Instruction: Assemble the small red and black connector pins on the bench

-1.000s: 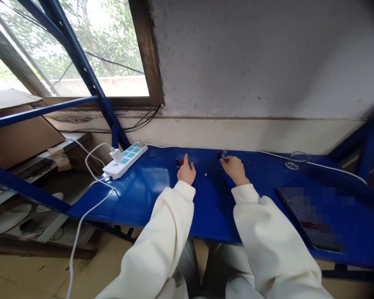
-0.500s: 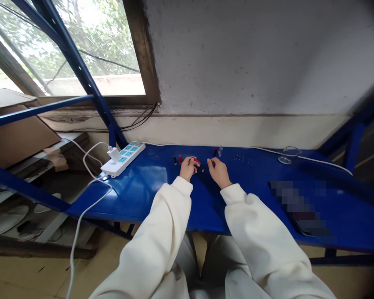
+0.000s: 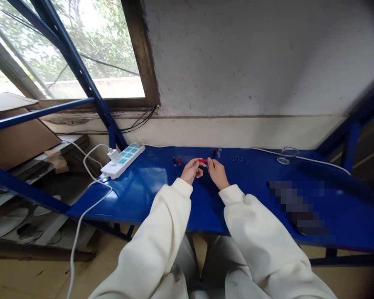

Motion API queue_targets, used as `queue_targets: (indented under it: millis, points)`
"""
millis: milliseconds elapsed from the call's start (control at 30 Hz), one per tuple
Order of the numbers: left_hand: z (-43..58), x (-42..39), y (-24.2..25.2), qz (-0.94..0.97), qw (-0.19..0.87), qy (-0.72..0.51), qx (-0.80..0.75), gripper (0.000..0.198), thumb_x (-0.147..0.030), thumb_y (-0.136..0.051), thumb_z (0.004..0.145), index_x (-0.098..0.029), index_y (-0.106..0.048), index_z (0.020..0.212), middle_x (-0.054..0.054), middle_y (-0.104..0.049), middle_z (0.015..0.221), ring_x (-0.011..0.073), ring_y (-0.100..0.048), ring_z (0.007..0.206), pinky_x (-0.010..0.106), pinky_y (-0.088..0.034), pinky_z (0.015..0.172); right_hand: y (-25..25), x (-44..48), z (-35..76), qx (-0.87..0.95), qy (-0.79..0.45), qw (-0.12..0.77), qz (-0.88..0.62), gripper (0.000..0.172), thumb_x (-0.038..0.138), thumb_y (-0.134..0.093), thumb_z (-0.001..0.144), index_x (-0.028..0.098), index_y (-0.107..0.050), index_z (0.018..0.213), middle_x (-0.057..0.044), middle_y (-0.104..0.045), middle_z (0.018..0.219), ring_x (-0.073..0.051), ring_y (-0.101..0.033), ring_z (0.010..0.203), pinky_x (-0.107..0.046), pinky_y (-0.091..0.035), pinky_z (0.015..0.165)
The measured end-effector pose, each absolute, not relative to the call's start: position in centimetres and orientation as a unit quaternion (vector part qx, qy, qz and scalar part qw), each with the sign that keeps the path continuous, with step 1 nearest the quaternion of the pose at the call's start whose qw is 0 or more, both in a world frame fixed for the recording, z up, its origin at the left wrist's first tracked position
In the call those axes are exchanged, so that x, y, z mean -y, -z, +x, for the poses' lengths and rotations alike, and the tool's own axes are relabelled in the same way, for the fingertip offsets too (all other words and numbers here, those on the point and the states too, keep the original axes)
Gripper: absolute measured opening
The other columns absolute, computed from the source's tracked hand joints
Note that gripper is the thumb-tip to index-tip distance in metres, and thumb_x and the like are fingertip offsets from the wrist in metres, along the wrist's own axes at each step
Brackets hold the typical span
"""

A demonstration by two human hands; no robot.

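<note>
A small red tube-like piece (image 3: 203, 160) spans the gap between my two hands above the blue table. My left hand (image 3: 192, 170) pinches its left end, and the fingertips of my right hand (image 3: 216, 171) close on its right end. Left of my hands stand a small black piece (image 3: 174, 161) and a small red piece (image 3: 179, 160). Just beyond my right hand are a dark red-topped piece (image 3: 215, 152) and a clear piece (image 3: 219, 152). Several tiny clear bits (image 3: 237, 158) lie farther right.
On the left of the blue table (image 3: 137, 203) lies a white power strip (image 3: 123, 161) with cables. A round clear glass dish (image 3: 283, 159) sits at the back right, near a white cable. A dark blurred object (image 3: 294, 203) lies at the right.
My hands have come together, and my right hand has closed on the red piece that my left hand held. The small copper-coloured spot between my hands no longer shows.
</note>
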State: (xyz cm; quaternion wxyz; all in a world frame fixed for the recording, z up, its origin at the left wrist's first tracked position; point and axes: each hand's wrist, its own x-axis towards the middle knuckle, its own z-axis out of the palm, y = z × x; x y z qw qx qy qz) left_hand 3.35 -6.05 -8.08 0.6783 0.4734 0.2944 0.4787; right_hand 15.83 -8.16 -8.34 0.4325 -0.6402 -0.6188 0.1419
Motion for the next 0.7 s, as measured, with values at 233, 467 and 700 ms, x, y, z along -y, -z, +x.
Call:
queue_targets:
  millis: [233, 467, 700]
  points:
    - [3.33, 5.77, 8.59, 0.487, 0.647, -0.496, -0.312, 0.033, -0.039, -0.055, 0.076, -0.013, -0.048, 0.095, 0.003, -0.059, 0.077, 0.0052, -0.049, 0.039, 0.019, -0.023, 0.035, 8.23, 8.12, 15.74, 0.584, -0.179, 0.502, -0.613, 0.043, 0.052, -0.031, 0.082, 0.020, -0.042, 0.056, 0.001, -0.048, 0.053, -0.011, -0.044, 0.053, -0.022, -0.034, 0.055]
    - [3.31, 5.63, 8.84, 0.494, 0.642, -0.499, -0.308, 0.032, -0.039, -0.055, 0.075, -0.013, -0.049, 0.095, 0.004, -0.060, 0.078, 0.0072, -0.051, 0.038, 0.019, -0.023, 0.034, 8.87, 7.45, 15.72, 0.549, -0.255, 0.570, -0.555, 0.042, 0.057, -0.040, 0.076, 0.020, -0.043, 0.056, 0.003, -0.046, 0.048, -0.011, -0.043, 0.048, -0.024, -0.034, 0.049]
    - [3.27, 5.61, 8.82, 0.491, 0.634, -0.506, -0.318, 0.031, -0.040, -0.053, 0.076, -0.013, -0.050, 0.092, 0.004, -0.061, 0.077, 0.0071, -0.051, 0.038, 0.018, -0.023, 0.033, 8.75, 7.65, 15.61, 0.555, -0.277, 0.577, -0.532, 0.038, 0.056, -0.039, 0.076, 0.021, -0.046, 0.064, 0.002, -0.051, 0.054, -0.011, -0.045, 0.048, -0.024, -0.035, 0.048]
